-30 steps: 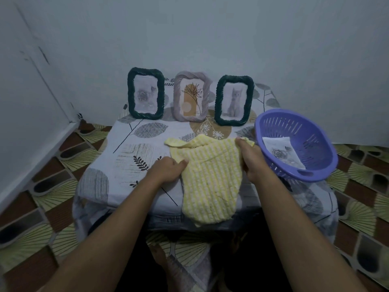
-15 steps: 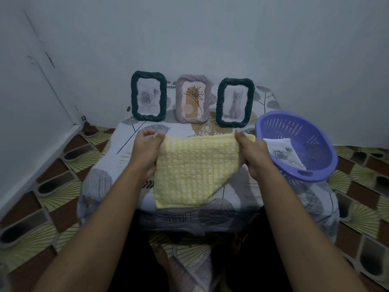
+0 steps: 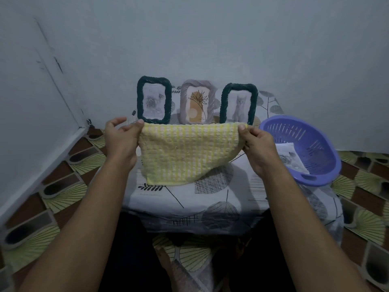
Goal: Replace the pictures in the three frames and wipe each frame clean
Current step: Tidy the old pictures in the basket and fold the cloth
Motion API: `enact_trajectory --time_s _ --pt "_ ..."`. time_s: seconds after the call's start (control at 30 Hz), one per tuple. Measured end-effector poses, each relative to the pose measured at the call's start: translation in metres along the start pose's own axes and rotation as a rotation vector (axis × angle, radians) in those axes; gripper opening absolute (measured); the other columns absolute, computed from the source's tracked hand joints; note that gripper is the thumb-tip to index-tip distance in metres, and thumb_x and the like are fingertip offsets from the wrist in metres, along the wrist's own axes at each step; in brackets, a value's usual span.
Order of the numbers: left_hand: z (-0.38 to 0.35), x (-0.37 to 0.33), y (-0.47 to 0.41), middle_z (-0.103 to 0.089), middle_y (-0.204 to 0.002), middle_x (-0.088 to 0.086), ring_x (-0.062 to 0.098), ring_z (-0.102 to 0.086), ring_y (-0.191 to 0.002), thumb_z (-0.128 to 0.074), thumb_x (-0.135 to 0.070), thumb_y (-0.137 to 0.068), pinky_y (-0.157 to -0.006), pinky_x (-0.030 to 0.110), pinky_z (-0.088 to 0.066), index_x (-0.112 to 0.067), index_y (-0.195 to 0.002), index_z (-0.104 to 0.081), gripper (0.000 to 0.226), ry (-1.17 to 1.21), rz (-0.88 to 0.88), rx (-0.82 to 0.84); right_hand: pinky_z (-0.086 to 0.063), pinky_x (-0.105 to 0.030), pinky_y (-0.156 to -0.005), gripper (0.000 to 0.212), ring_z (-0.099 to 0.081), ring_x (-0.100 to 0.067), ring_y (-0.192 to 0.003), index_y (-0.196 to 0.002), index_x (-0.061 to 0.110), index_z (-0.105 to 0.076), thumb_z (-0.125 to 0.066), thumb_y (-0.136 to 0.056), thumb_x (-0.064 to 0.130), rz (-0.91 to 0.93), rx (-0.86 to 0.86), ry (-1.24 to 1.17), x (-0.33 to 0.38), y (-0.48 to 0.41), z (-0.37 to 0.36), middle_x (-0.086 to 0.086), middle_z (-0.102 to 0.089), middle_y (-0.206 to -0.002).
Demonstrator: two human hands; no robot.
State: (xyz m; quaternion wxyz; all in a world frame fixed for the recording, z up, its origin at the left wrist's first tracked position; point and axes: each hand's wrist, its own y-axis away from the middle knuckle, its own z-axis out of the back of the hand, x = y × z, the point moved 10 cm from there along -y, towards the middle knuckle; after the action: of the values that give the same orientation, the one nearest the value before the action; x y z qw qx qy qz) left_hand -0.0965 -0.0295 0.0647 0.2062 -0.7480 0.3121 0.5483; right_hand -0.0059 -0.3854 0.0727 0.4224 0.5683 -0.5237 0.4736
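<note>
Three picture frames stand upright against the wall at the back of the table: a dark green frame (image 3: 154, 100) with a rose picture, a grey frame (image 3: 197, 101) with a plant drawing, and a second dark green frame (image 3: 238, 104) with a cat picture. A yellow checked cloth (image 3: 185, 153) hangs spread in front of them, covering their lower edges. My left hand (image 3: 122, 138) pinches its top left corner and my right hand (image 3: 255, 144) pinches its top right corner, holding it above the table.
A purple plastic basket (image 3: 303, 150) sits tilted at the table's right edge with a printed picture (image 3: 291, 159) inside. The small table (image 3: 189, 199) wears a leaf-patterned cover. Patterned floor tiles surround it, with a wall behind and another to the left.
The cloth went from lying bunched on the table to being lifted and stretched flat between both hands, which have risen and spread apart toward the frames.
</note>
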Motion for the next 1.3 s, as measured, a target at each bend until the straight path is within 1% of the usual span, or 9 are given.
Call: enact_trajectory --time_s 0.17,0.27,0.4,0.53,0.67,0.83,0.93,1.07,1.3 --pt "0.004 -0.01 -0.002 -0.07 -0.085 0.01 0.02 -0.067 -0.074 -0.078 -0.013 -0.085 -0.073 0.038 -0.06 -0.017 -0.098 -0.061 0.022 -0.119 -0.097 0.0 -0.059 -0.024 -0.071 0.007 -0.071 -0.011 -0.078 -0.093 0.006 -0.069 -0.067 -0.093 0.012 0.051 -0.07 -0.05 0.007 0.001 0.005 -0.002 -0.074 -0.084" --pt "-0.001 -0.008 -0.002 -0.073 -0.086 0.007 0.019 -0.068 -0.079 -0.077 -0.01 -0.084 -0.07 0.031 -0.059 -0.015 -0.089 -0.072 0.008 -0.06 -0.08 0.051 -0.059 -0.027 -0.073 0.028 -0.071 -0.014 -0.081 -0.099 0.001 -0.069 -0.075 -0.08 0.02 0.076 -0.087 -0.126 0.01 0.002 0.007 -0.003 -0.075 -0.084" --pt "-0.006 -0.008 -0.002 -0.073 -0.094 0.01 0.019 -0.069 -0.086 -0.076 -0.003 -0.083 -0.075 0.027 -0.057 -0.009 -0.096 -0.074 0.014 0.011 -0.053 0.109 -0.057 -0.028 -0.079 0.031 -0.07 -0.015 -0.087 -0.099 0.008 -0.068 -0.076 -0.071 0.018 0.08 -0.057 -0.147 0.013 -0.001 0.009 -0.001 -0.076 -0.084" --pt "-0.012 -0.014 0.0 -0.069 -0.101 0.012 0.02 -0.067 -0.092 -0.072 0.006 -0.084 -0.085 0.032 -0.058 -0.016 -0.099 -0.073 0.026 -0.069 -0.112 0.166 -0.058 -0.029 -0.082 0.034 -0.07 -0.012 -0.082 -0.113 0.011 -0.061 -0.072 -0.083 0.0 0.123 -0.074 -0.162 0.015 -0.002 0.015 0.002 -0.075 -0.073" --pt "-0.011 -0.018 0.002 -0.069 -0.103 0.011 0.019 -0.067 -0.092 -0.072 0.003 -0.084 -0.086 0.031 -0.058 -0.02 -0.099 -0.073 0.028 -0.164 -0.189 0.127 -0.054 -0.028 -0.097 0.051 -0.068 -0.01 -0.098 -0.129 0.008 -0.063 -0.074 -0.079 0.008 0.136 -0.091 -0.094 0.012 -0.002 0.019 0.004 -0.076 -0.089" --pt "-0.01 -0.03 0.011 -0.073 -0.096 -0.005 0.009 -0.07 -0.087 -0.072 -0.004 -0.087 -0.08 0.026 -0.059 -0.022 -0.103 -0.073 0.024 -0.254 -0.312 0.037 -0.054 -0.024 -0.092 0.033 -0.068 -0.009 -0.099 -0.119 0.008 -0.07 -0.071 -0.087 0.001 0.152 -0.112 0.065 0.008 -0.001 0.021 -0.001 -0.073 -0.104" --pt "-0.011 -0.036 0.013 -0.072 -0.093 -0.006 0.003 -0.069 -0.084 -0.072 -0.006 -0.088 -0.079 0.023 -0.058 -0.018 -0.104 -0.073 0.02 -0.232 -0.352 0.031 -0.054 -0.031 -0.094 0.024 -0.068 -0.013 -0.098 -0.103 0.018 -0.074 -0.071 -0.087 0.0 0.174 -0.105 0.084 0.008 -0.001 0.022 -0.006 -0.074 -0.101" --pt "-0.011 -0.039 0.012 -0.071 -0.092 -0.007 -0.005 -0.067 -0.08 -0.073 -0.009 -0.088 -0.076 0.014 -0.054 -0.017 -0.105 -0.073 0.019 -0.242 -0.381 0.015 -0.055 -0.029 -0.091 0.02 -0.069 -0.014 -0.097 -0.1 0.016 -0.074 -0.073 -0.086 0.001 0.204 -0.158 0.084 0.013 -0.001 0.025 -0.007 -0.074 -0.099" --pt "-0.013 -0.045 0.013 -0.064 -0.116 -0.003 0.003 -0.061 -0.104 -0.073 -0.03 -0.088 -0.09 0.022 -0.049 -0.037 -0.092 -0.07 0.009 -0.404 -0.462 -0.021 -0.054 -0.028 -0.087 0.011 -0.069 -0.012 -0.097 -0.088 0.026 -0.076 -0.078 -0.085 0.015 0.262 -0.325 0.109 0.016 0.0 0.039 0.001 -0.075 -0.102"
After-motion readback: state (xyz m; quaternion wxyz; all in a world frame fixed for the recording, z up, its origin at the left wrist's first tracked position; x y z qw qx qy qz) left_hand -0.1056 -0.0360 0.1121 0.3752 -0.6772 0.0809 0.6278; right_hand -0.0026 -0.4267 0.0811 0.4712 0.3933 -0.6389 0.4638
